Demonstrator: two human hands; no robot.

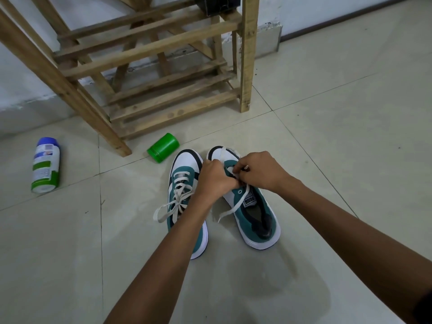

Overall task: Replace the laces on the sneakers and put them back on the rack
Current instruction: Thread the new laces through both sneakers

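Two sneakers sit side by side on the floor (327,160) before you. Your left hand (214,177) and right hand (258,169) meet over the right sneaker (254,213), both pinching its white lace (233,208); its tongue tag reads PUMA. Just beside it, the left sneaker (184,181) is laced. Beyond lie a green cup (163,148), a labelled can (45,164) with unreadable print, and the wooden rack (149,66).

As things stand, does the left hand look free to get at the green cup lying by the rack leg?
Probably not yet: the left hand is pinching the lace on the right sneaker. The floor path to the green cup looks unobstructed otherwise.
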